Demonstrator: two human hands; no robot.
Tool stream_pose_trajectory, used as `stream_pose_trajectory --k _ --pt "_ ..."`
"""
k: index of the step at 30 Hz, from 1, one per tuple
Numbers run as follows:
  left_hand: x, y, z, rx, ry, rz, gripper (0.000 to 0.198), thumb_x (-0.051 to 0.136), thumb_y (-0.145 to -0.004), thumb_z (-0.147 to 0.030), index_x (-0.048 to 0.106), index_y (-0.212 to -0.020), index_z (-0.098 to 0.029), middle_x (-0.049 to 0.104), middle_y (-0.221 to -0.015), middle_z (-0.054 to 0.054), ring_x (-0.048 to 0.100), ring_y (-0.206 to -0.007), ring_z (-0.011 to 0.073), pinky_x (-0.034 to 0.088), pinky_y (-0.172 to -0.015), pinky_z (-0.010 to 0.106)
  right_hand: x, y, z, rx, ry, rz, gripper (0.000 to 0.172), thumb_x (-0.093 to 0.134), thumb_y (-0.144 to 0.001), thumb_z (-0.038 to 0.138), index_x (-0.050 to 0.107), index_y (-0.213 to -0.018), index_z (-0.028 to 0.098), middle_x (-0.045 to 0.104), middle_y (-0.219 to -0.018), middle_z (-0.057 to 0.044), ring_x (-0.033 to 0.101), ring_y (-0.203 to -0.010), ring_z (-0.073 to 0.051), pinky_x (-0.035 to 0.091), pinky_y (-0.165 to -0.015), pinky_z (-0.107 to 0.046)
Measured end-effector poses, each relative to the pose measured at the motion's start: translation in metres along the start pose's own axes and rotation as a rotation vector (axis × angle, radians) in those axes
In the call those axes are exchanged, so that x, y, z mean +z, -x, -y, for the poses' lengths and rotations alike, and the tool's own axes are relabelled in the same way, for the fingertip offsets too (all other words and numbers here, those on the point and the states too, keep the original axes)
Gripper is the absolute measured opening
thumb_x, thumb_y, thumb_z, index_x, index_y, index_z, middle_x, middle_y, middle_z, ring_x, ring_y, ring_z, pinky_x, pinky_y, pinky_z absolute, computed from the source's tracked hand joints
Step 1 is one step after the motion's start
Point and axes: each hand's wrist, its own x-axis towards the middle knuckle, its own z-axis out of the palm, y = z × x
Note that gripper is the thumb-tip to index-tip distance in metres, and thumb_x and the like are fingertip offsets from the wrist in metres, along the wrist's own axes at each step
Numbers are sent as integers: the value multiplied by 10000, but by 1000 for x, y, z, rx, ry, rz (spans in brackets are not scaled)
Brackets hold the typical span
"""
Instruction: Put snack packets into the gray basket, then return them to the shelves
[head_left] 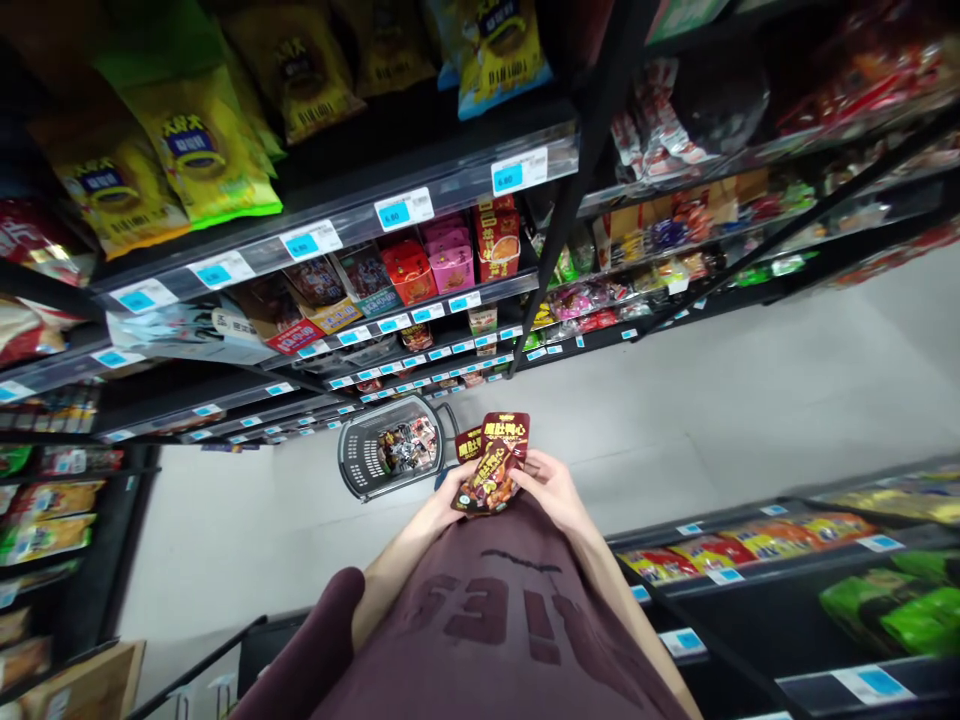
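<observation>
Several dark maroon snack packets (491,480) with yellow lettering are fanned out in front of my body. My left hand (454,492) is closed around the packets from the left side. From the right, my right hand (551,487) pinches the edge of the packets between thumb and fingers. A grey shopping basket (358,468) sits on the floor just beyond and to the left of my hands, with several small colourful packs (409,445) inside it.
Shelves with yellow snack bags (199,150) and boxed snacks (409,270) rise ahead on the left. More shelves with wrapped sweets (675,225) stand to the right. A low shelf (720,577) lies near my right side. Grey floor (675,400) runs between them.
</observation>
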Motion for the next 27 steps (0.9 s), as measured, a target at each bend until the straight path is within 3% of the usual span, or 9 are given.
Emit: stream_pose_trajectory --k 6,10,13,15,19,27 --pt "-4 4 -5 -48 -55 69 305 802 -604 -289 750 -818 -78 775 -821 136 730 -738 273 564 -757 361 4 -5 7 19 -13 78 330 782 -816 360 718 -1104 212 730 -1151 -84 680 -1067 -230 521 -968 -356" --pt "-4 -1 -3 -20 -42 69 344 837 -535 -302 740 -790 -92 774 -799 126 724 -695 265 556 -685 333 8 -13 7 30 -69 90 340 791 -805 368 727 -1099 209 725 -1166 -94 677 -1057 -233 514 -977 -365" --pt "-1 -4 1 52 28 31 402 805 -622 -394 740 -893 -104 779 -891 128 732 -803 265 564 -764 346 13 -18 6 43 -148 34 349 800 -796 365 725 -1101 214 726 -1160 -97 683 -1027 -224 519 -962 -354" --pt "1 -3 3 89 86 -4 409 798 -639 -365 727 -944 -101 775 -908 135 731 -868 275 560 -837 375 16 -21 6 67 -185 3 359 805 -791 378 720 -1098 213 730 -1145 -102 688 -1007 -224 527 -947 -353" --pt "7 1 4 111 120 -37 404 822 -604 -288 709 -936 -86 767 -852 136 729 -870 285 550 -893 413 18 -22 5 73 -187 -5 377 807 -782 415 720 -1090 215 731 -1147 -102 691 -1004 -224 534 -931 -345" --pt "13 8 9 363 24 -102 694 929 -463 -447 697 -1029 -120 762 -964 144 675 -1080 382 493 -1020 532 13 -6 4 57 -12 34 384 715 -857 471 706 -1152 227 735 -1134 -82 690 -997 -220 521 -936 -335"
